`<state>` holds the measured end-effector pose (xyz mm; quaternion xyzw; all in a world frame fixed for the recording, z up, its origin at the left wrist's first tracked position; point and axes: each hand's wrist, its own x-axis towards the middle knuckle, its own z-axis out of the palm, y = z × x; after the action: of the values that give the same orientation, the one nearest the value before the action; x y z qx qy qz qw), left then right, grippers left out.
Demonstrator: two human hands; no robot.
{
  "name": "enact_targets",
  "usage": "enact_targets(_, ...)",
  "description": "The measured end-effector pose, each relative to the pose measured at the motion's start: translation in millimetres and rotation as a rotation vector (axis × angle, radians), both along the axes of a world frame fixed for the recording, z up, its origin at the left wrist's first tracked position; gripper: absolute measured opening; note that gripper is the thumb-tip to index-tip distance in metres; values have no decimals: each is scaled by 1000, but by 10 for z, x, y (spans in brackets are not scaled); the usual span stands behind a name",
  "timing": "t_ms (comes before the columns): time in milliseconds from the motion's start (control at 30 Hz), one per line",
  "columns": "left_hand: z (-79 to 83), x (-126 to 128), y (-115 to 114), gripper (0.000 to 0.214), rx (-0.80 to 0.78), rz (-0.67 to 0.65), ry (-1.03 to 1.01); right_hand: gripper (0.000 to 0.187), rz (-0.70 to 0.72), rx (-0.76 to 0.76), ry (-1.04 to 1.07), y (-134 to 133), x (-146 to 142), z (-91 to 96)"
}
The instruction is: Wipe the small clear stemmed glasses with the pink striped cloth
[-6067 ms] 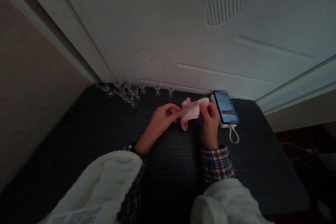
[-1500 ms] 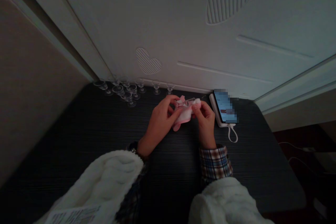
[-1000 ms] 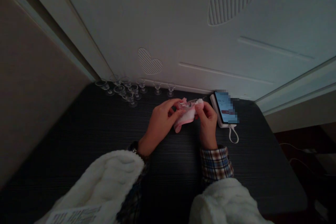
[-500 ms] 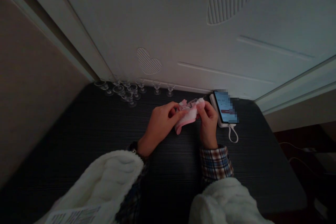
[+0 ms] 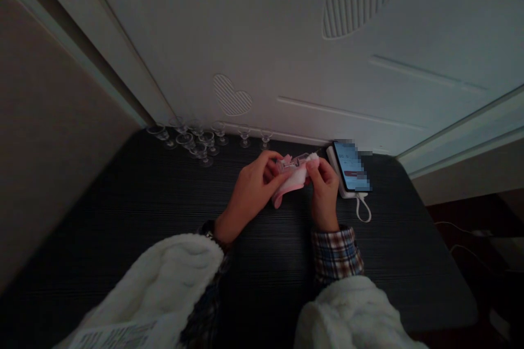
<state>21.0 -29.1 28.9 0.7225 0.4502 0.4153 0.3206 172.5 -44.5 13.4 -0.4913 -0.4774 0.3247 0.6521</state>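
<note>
A small clear glass lies on its side between my two hands, wrapped below in a pink and white cloth. My left hand is closed, fingers pinching the glass at its left end. My right hand is closed too, thumb and fingers pressing the cloth against the glass's right end. Both hands hover just above the dark striped table, near its back edge.
Several small clear stemmed glasses stand at the back left, against a white panel with heart shapes. A lit phone lies on a white power bank with a cable, right of my right hand. The table's edge runs at the right.
Since six seconds ago the cloth has been gathered up around the glass and my hands have drawn closer. Over the last second they barely shift.
</note>
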Motion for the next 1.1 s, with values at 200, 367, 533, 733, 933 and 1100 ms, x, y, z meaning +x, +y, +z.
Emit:
enact_targets(200, -35, 4, 22, 29, 33, -4, 17, 23, 0, 0, 27, 6, 10, -12)
enact_targets(367, -58, 6, 31, 34, 55, 7, 12, 25, -12, -7, 23, 13, 15, -18)
enact_targets(533, -23, -1, 16, 27, 136, 56, 51, 24, -2, 0, 37, 14, 19, -19)
enact_targets(733, -5, -1, 10, 26, 173, 42, 49, 23, 9, 14, 55, 10, 24, -16)
enact_targets(933, 3, -6, -3, 23, 177, 33, 71, 22, 13, 25, 51, 5, 29, -6)
enact_targets(1100, 17, -12, -4, 19, 165, 20, 65, 20, 16, 42, 57, 9, 36, -10)
